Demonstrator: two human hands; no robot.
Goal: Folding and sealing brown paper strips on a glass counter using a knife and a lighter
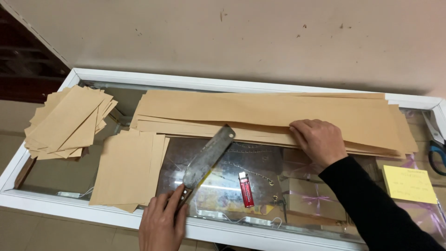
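Left hand (161,222): bottom centre of the frame; fingers clamped on the handle of the broad metal blade (208,155), which slants up to the right across the glass counter (260,232)
Right hand (318,139): centre right; fingers together, pressed flat on the long brown paper strips (260,111)
Cut sheets (127,169): lower left, just beside the blade
Fanned paper pile (69,123): upper left
Red lighter (246,189): lower centre
Scissors (436,144): right edge
Yellow pad (409,184): lower right

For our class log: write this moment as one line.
left hand: grips knife | right hand: presses long paper | lighter: on glass
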